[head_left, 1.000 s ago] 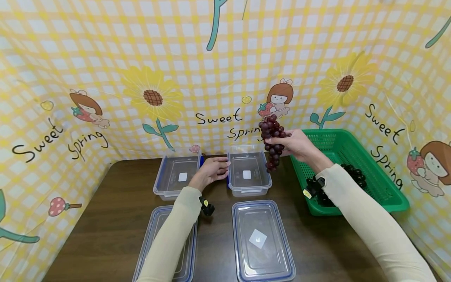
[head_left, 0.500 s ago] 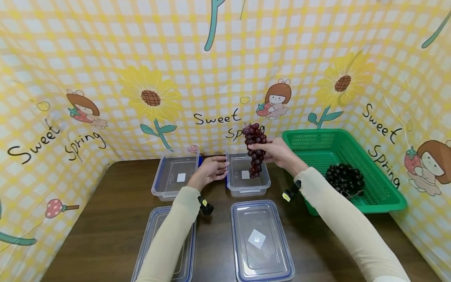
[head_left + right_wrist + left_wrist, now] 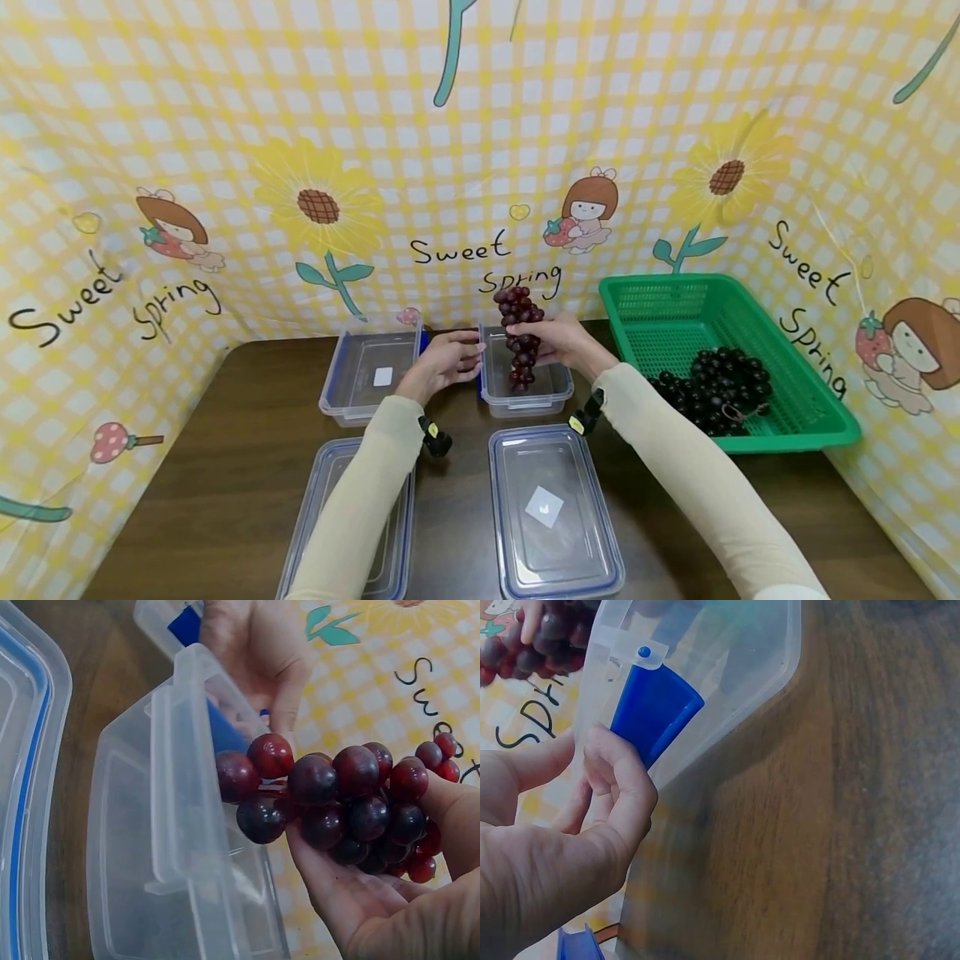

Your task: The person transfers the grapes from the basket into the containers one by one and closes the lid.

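My right hand (image 3: 566,340) grips a bunch of dark red grapes (image 3: 521,312), held upright over the right clear plastic container (image 3: 525,407). In the right wrist view, the lowest grapes (image 3: 238,777) overlap the container's rim, with the fingers beneath the bunch and the thumb at its side. My left hand (image 3: 448,362) is at the left side of that container. The left wrist view shows its thumb and curled fingers holding the edge beside a hanging blue latch (image 3: 656,712).
A second clear container (image 3: 356,408) stands to the left. Two blue-edged lids (image 3: 555,550) lie in front, one partly under my left sleeve. At the right, a green plastic basket (image 3: 667,300) holds more dark grapes (image 3: 727,379). A checked cloth (image 3: 480,167) hangs behind the wooden table (image 3: 180,475).
My right hand has carried the bunch of grapes left and down, from beside the green basket to over the right container. The left hand keeps its place at that container's side.
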A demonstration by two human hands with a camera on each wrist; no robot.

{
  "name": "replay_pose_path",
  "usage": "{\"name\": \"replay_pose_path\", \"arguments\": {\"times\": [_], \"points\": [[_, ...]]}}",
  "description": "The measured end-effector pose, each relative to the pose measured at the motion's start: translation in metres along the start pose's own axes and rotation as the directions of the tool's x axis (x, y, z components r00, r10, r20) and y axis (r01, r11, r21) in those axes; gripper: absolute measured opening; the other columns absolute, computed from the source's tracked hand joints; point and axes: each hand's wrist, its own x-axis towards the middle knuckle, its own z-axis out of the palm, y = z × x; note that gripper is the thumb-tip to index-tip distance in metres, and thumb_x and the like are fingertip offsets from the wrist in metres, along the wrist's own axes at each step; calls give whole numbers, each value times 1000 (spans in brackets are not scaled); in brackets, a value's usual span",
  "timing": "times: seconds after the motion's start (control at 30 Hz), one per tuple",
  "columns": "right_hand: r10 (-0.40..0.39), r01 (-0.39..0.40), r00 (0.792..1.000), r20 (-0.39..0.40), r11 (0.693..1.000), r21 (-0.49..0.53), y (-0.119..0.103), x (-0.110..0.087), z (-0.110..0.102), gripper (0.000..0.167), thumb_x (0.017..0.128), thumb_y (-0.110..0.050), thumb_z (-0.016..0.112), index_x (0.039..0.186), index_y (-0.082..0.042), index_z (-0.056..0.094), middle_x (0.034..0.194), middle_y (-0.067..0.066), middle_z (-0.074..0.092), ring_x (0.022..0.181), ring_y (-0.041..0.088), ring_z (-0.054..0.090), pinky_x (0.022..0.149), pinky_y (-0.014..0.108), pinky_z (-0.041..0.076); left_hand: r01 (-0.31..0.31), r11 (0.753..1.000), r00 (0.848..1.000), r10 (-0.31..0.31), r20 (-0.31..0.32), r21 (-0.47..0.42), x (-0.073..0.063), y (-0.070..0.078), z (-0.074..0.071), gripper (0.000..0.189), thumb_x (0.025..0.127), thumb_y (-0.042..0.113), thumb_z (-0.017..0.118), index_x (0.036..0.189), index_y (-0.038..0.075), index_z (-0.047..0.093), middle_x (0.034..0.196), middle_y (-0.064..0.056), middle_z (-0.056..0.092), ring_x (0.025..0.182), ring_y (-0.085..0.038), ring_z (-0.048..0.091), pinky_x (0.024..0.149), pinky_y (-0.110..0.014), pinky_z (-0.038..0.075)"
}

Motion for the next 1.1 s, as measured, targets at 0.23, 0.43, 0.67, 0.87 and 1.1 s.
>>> {"name": "replay_pose_path", "arguments": {"times": [0.23,0.43,0.67,0.87,1.1], "points": [[11,-11,1000,5,999,-51,8,6,10,79,86,-36,87,147,0,51,140,24,66,114,39,74,93,50,64,15,1000,1000,-15,-3,-4,-1,0,1,45,102,5,66,146,10,58,105,-3,65,80,-14,62,74,-27,59],[-2,-2,999,-33,994,-110,6,7,19,78,87,-36,86,145,3,50,139,26,64,110,40,74,95,52,63,2,1000,1000,-2,-6,-3,0,0,-1,45,103,5,65,147,10,57,107,-3,65,81,-14,62,74,-27,59],[-32,17,996,-80,984,-179,12,12,33,72,89,-28,84,141,8,48,134,29,64,97,41,77,79,49,66,10,1000,1000,-10,-1,-10,1,0,0,45,103,6,65,146,11,57,104,-3,63,80,-14,62,74,-27,59],[-27,2,996,-82,956,-294,19,20,40,62,91,-31,82,132,8,57,128,25,67,90,36,78,69,42,67,7,1000,1000,-7,0,-8,-2,0,1,44,102,6,67,145,11,59,107,-4,64,81,-14,62,74,-28,59],[-113,18,983,-146,844,-536,18,25,41,43,91,-38,81,105,2,71,108,19,74,68,26,73,58,38,64,10,1000,1000,-10,0,-9,-1,0,0,43,102,6,68,144,11,60,104,-3,63,81,-15,62,75,-28,59]]}}
